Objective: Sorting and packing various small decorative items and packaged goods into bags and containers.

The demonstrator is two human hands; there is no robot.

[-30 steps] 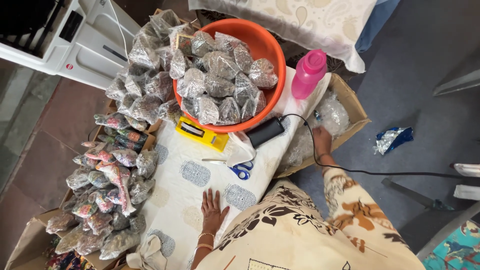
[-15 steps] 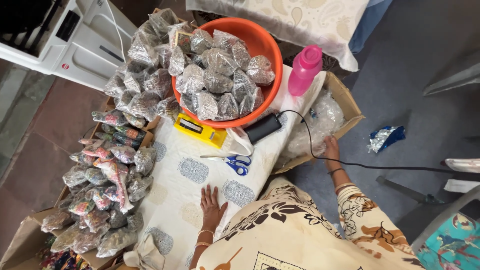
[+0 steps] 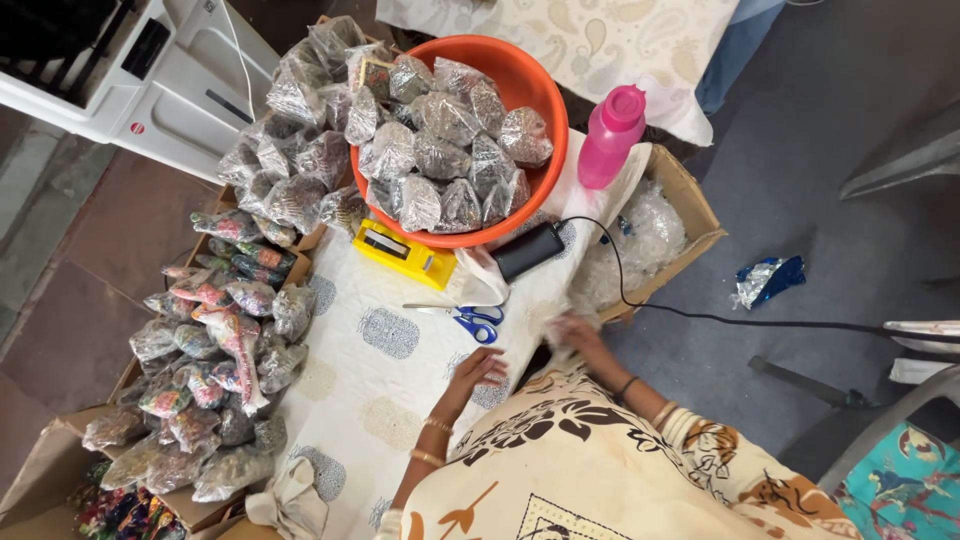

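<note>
Printed cloth covers the work surface, long axis running from lower left to upper right. Orange tub at its far end, heaped with clear packets of dark filling; more packets spill over its left rim. Cardboard trays along the left hold bags of coloured bits. Open box on the right holds crumpled clear bags. Pink bottle upright beside the tub. Yellow device and black pack just below the tub. Scissors lie flat mid-cloth, blades pointing left, blue handles right.

Left hand rests on the cloth just below the scissors, fingers loosely curled, holding nothing. Right hand at the cloth's right edge, blurred; cannot tell whether the fingers grip anything.
</note>
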